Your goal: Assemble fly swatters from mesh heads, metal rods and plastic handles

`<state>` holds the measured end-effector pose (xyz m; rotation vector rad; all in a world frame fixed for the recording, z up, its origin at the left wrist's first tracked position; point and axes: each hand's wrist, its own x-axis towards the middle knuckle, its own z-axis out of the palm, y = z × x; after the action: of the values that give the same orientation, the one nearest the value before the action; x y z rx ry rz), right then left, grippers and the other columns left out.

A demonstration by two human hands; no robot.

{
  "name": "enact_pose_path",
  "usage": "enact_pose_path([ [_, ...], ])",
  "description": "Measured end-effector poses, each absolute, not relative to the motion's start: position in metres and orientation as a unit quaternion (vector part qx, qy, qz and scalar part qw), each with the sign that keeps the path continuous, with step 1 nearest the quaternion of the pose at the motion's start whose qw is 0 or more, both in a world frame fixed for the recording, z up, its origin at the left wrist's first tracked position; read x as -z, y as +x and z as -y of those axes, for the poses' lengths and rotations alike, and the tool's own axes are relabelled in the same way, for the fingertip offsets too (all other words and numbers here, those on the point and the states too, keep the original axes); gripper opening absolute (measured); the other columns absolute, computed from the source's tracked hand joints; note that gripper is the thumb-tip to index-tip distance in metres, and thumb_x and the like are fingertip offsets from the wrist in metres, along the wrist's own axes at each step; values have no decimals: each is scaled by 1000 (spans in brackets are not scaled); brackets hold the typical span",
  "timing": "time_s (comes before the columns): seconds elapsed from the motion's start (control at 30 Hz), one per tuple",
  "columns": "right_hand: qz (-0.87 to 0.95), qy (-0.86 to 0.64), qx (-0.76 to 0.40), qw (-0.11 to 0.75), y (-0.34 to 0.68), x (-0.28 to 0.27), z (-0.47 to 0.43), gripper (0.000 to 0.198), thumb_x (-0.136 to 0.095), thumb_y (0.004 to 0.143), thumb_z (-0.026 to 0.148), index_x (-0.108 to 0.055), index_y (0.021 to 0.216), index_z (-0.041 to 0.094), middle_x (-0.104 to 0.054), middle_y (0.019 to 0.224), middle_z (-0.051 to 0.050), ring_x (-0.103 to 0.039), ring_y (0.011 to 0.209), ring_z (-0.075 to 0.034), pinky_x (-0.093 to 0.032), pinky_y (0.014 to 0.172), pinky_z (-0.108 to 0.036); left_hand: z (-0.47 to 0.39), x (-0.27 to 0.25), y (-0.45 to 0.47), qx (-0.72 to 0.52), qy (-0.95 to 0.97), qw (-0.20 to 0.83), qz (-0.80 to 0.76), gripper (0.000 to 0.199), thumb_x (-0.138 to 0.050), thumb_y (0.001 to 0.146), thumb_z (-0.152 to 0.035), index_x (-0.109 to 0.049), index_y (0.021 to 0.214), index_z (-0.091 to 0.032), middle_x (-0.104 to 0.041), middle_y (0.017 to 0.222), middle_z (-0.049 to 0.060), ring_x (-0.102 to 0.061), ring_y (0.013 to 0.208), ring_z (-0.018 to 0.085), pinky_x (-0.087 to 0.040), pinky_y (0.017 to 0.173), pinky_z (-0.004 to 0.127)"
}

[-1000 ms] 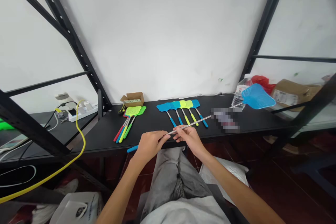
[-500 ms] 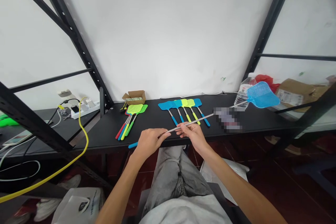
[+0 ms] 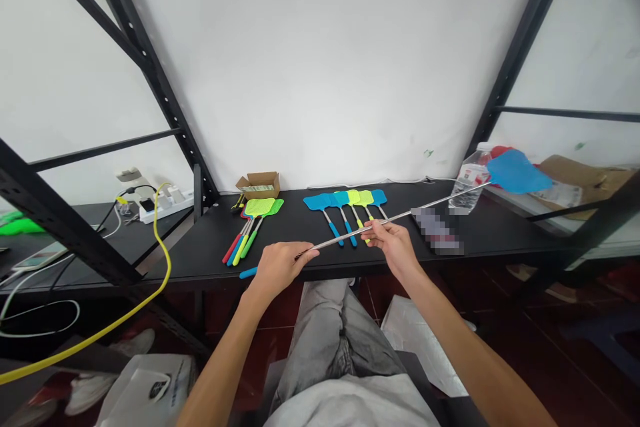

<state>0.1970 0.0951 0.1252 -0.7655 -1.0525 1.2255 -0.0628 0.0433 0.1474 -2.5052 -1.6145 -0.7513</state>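
Observation:
A blue fly swatter (image 3: 519,172) with a long metal shaft stretches across in front of me, its head up at the right. My left hand (image 3: 279,268) is closed around the lower shaft, and the blue handle end sticks out to its left. Farther up, the fingers of my right hand (image 3: 393,245) pinch the shaft. Behind the shaft, several blue and yellow swatters (image 3: 346,200) lie fanned out on the black table (image 3: 285,230). A second bunch of swatters (image 3: 259,207), with red, blue, yellow and green handles, overlaps at the left.
A small open cardboard box (image 3: 259,183) stands against the wall. Right of it are a clear plastic bottle (image 3: 467,180) and a blurred dark item (image 3: 437,233). A yellow cable (image 3: 161,247) hangs at the left, near a power strip (image 3: 167,207). Black shelf posts (image 3: 170,107) frame both sides.
My right hand has moved right along the shaft, away from my left hand. The swatter's head has shifted farther right and turned more edge-on. My left hand stays closed near the handle.

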Motion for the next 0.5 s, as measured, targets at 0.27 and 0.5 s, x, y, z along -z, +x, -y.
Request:
enact_pose_path([
  [0.27,431,-339,-506,666,222,-134,-103,35,-78,70,48,-73,78,15,-72,78,-9,-64,63,-15,-49,54,-24,-48,-150,-80,253,-810,48,526,40,-42,95,-53,-73,100,-27,-75,97,2,-68,88,19,-41,69,23],
  [0.5,415,-346,-513,667,228,-133,-107,35,-78,69,48,-73,79,16,-74,83,-9,-64,63,-14,-49,52,-22,-51,-150,-91,250,-799,59,543,41,-43,93,-55,-73,100,-27,-75,99,2,-69,89,19,-43,70,23],
])
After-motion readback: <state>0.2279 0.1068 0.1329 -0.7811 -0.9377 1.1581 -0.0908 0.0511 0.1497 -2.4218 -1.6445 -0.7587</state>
